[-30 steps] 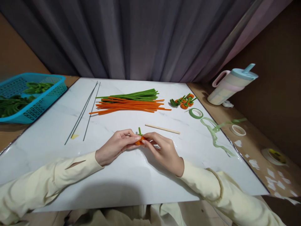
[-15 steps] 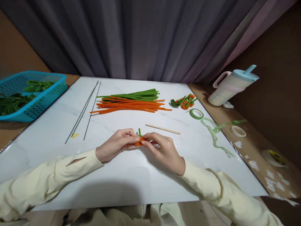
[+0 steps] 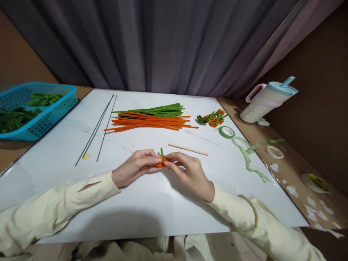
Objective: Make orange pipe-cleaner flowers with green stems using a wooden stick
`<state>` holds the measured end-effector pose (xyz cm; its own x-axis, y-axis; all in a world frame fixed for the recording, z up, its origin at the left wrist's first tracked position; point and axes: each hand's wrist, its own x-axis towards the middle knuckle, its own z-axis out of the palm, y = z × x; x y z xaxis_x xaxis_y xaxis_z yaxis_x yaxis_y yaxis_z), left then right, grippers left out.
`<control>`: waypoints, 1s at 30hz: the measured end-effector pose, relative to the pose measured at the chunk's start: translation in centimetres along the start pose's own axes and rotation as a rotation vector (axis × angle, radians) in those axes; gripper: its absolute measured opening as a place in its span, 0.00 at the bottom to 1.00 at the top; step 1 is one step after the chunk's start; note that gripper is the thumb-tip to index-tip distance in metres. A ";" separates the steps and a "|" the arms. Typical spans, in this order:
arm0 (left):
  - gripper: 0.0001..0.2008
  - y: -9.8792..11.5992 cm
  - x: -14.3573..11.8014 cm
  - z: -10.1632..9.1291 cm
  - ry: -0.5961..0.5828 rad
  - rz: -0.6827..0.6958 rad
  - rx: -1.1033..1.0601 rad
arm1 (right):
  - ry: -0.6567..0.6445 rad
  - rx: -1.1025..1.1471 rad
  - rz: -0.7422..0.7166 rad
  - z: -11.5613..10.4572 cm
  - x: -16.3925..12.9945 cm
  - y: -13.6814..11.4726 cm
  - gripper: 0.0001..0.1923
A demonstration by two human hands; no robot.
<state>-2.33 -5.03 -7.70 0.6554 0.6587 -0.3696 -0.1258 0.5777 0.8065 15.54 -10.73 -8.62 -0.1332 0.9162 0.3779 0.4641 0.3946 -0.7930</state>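
Grey-purple curtains (image 3: pixel 163 43) hang in folds at the back of a white, marble-patterned tabletop (image 3: pixel 130 214), where a bundle of fuzzy orange stems (image 3: pixel 150 122) lies crosswise. Green stems (image 3: pixel 165 108) lie against the far side of the orange bundle. On the near side of the bundle, well apart from it, a small orange piece (image 3: pixel 160 164) with a green stalk (image 3: pixel 162 151) pointing away from the person is held between both hands. The left hand (image 3: pixel 136 167) pinches it with thumb and fingers drawn together; the right hand (image 3: pixel 191 174) grips its other side between thumb and forefinger tips, with a gap behind them. Between the bundle and the right hand, toward the bundle's right end, lies a wooden stick (image 3: pixel 188 149). Left of the bundle, thin dark wires (image 3: pixel 94 129) slant beside a yellow scrap (image 3: pixel 86 156), and farther left stands a blue basket (image 3: pixel 58 113) containing green pieces (image 3: pixel 45 99). Just right of the bundle sits a cluster of orange-and-green pieces (image 3: pixel 214 119); a roll of green tape (image 3: pixel 221 133) lies slightly nearer the person. Well to the bundle's right are loose pale green ribbon (image 3: pixel 247 157), a white ring (image 3: pixel 274 157) and a lidded tumbler (image 3: pixel 261 104).
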 end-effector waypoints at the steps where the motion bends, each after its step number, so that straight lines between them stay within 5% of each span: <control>1: 0.05 0.0 0.0 0.0 0.000 0.001 0.003 | 0.001 -0.001 0.001 0.0 0.0 0.0 0.06; 30: 0.13 -0.3 -0.1 0.2 0.071 0.113 0.204 | -0.014 -0.066 -0.058 0.2 -0.1 0.1 0.05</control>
<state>-2.17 -5.34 -7.79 0.5909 0.7499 -0.2974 -0.0376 0.3939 0.9184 15.38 -10.75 -8.80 -0.1738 0.8932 0.4147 0.5120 0.4416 -0.7368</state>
